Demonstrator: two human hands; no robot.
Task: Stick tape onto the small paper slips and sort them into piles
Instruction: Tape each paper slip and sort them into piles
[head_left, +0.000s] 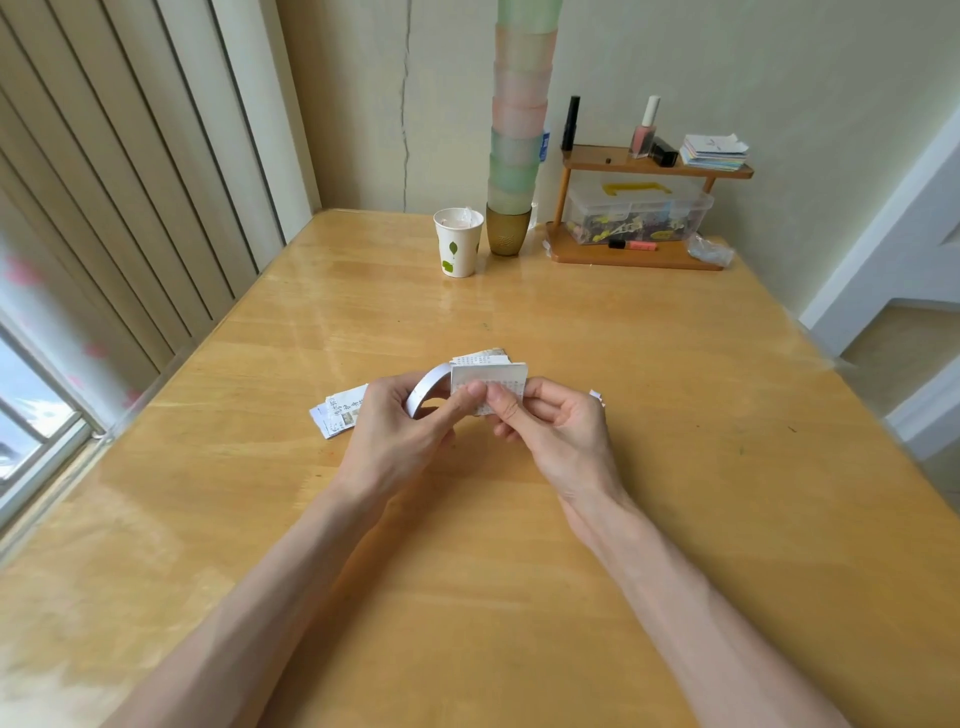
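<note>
While both hands meet above the middle of the wooden table, the left hand curls round a roll of white tape, its thumb pressed against the near face of a printed paper slip. The right hand pinches the same slip by its lower right part between thumb and forefinger. The slip stands nearly upright against the roll's right side, clear of the tabletop. Whether a free end of tape already lies on the paper cannot be told.

One pile of slips lies on the table just left of the left hand. A second pile lies just behind the held slip, and a white paper corner shows beyond the right hand.

Judged step: laying tape onto the slip.

Risks:
- Tape drawn askew would crease or stick to itself, since the hand bearing the roll also steadies the paper.
- The thin slip may buckle or tear if the thumbs pull apart.
- Adhesive may catch a fingertip and drag the slip on release.
- A taped slip dropped between the close-set piles would confuse the sorting.
</note>
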